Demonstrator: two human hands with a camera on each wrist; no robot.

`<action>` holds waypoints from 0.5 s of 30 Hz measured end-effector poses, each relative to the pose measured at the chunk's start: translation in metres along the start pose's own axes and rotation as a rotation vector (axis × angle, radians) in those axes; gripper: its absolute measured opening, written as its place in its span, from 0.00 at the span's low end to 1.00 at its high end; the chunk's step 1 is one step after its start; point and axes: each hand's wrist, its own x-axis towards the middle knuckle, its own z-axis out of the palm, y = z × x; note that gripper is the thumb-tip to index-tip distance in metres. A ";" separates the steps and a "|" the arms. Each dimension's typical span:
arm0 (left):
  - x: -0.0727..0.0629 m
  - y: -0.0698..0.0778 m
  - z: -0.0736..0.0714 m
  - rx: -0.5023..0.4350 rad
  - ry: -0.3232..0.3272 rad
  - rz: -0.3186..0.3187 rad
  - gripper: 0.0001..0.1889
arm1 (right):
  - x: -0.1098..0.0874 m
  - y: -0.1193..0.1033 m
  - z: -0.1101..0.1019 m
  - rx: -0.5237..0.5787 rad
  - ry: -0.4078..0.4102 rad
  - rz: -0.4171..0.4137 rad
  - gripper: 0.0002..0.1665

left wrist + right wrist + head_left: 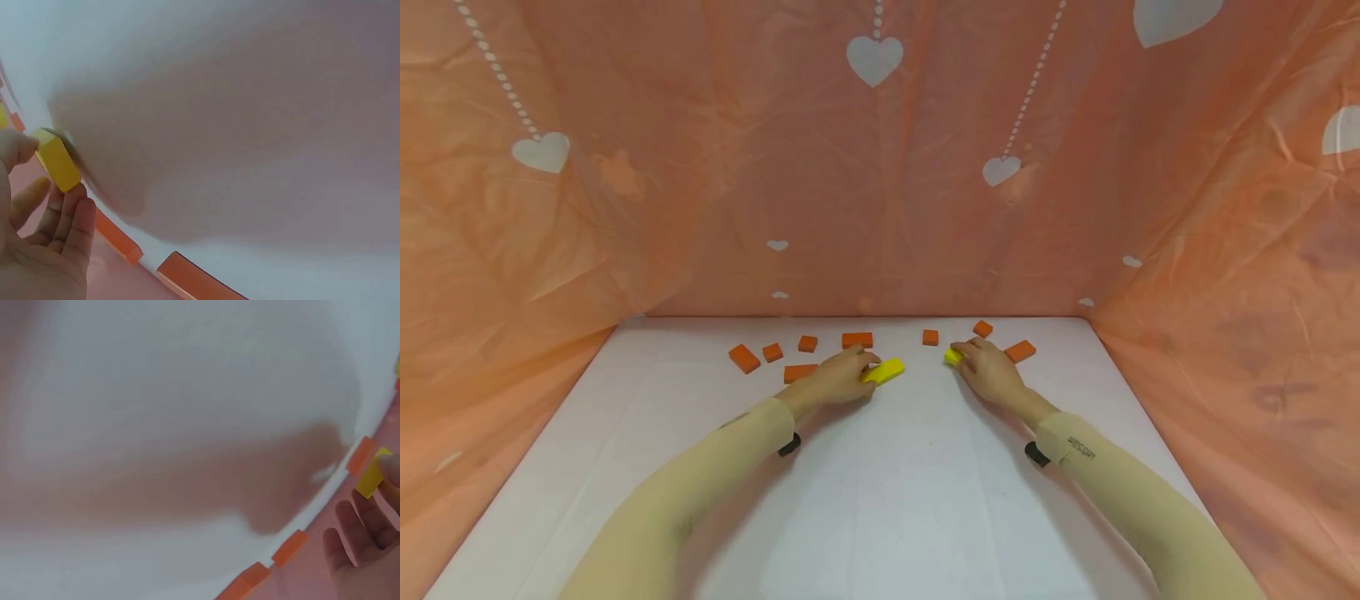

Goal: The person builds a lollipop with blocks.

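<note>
A long yellow block (887, 370) is pinched between the thumb and fingers of my left hand (842, 377). In the left wrist view this yellow block (59, 160) sits at the fingertips of the left hand (47, 231). My right hand (992, 371) pinches a smaller-looking yellow block (952, 357), partly covered by the fingers. The right wrist view shows that yellow block (373, 475) between thumb and fingers of the right hand (369, 544), the other fingers spread apart. A gap of white table lies between the two blocks.
Several orange blocks lie along the table's far side: an angled one (744, 358), small ones (772, 352) and a long one (857, 340) on the left, others (1020, 351) by the right hand. A peach curtain (880, 192) with white hearts surrounds the white table (917, 500).
</note>
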 end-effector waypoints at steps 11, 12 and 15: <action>-0.046 0.015 0.005 0.037 0.093 -0.032 0.25 | -0.019 -0.021 -0.012 0.133 0.033 0.027 0.26; -0.051 0.016 0.007 0.034 0.095 -0.029 0.25 | -0.021 -0.023 -0.012 0.144 0.032 0.027 0.26; -0.069 0.021 0.011 0.043 0.092 -0.019 0.25 | -0.028 -0.028 -0.010 0.161 0.023 0.019 0.26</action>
